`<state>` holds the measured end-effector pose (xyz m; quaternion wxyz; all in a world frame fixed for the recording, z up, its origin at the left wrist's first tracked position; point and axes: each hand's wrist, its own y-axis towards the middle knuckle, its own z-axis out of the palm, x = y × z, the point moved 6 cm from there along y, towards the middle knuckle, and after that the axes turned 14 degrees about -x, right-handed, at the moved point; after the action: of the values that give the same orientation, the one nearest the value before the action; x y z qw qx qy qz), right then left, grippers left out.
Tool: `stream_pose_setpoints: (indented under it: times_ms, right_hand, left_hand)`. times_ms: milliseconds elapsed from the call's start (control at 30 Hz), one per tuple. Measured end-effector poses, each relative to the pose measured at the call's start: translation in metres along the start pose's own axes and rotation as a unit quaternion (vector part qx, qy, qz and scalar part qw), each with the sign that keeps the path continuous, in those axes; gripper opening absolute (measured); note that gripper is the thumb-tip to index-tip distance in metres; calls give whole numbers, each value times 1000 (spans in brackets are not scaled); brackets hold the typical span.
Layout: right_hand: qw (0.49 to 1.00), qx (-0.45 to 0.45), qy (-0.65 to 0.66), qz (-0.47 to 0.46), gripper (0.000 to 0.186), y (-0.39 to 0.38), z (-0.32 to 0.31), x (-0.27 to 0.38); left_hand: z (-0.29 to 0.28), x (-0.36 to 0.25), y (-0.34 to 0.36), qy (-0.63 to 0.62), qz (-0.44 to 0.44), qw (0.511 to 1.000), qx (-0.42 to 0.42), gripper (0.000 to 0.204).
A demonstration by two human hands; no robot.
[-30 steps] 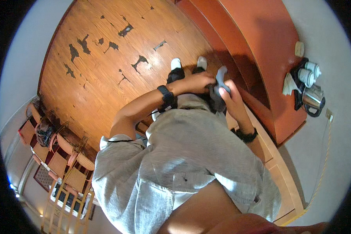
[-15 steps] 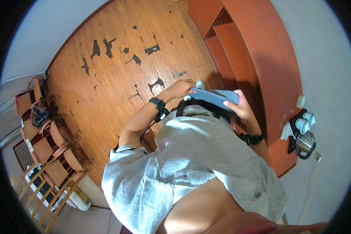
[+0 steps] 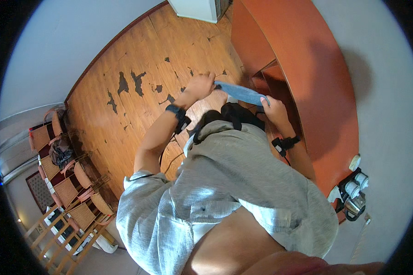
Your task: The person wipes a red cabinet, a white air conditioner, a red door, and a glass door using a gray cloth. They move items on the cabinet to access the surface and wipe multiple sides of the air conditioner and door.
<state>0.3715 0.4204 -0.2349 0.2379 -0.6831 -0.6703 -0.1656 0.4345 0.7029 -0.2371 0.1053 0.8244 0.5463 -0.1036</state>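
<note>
Left hand [image 3: 201, 86] is closed around one end of a blue strip [image 3: 241, 93], seemingly folded cloth, while the right hand [image 3: 276, 111] pinches the other end, thumb on top. The strip is held in the air beside the table [image 3: 316, 114], its long axis running from the left hand toward the table, with the right hand nearer that table. Under its top, an open compartment [image 3: 273, 75] is too shadowed to read. At one end of the table, a black tray [image 3: 346, 180] bears pale cups [image 3: 352, 189] and a metal kettle [image 3: 354, 205]; their contents I can't tell.
</note>
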Motion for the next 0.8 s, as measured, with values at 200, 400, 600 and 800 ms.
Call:
stream_pose_setpoints:
  times_ms: [200, 400, 600, 800]
  right_hand:
    - [996, 42, -63, -36, 30, 75, 17, -8]
    - [981, -134, -140, 16, 38, 106, 12, -13]
    - [946, 55, -156, 278, 41, 99, 33, -32]
    - [681, -336, 385, 525, 35, 102, 50, -2]
  left_hand:
    - [9, 16, 124, -42, -78, 996, 28, 37]
    - [58, 35, 206, -96, -28, 990, 97, 43]
    - [139, 35, 243, -176, 159, 941, 241, 40]
    - [102, 28, 264, -471, -49, 850, 231, 30]
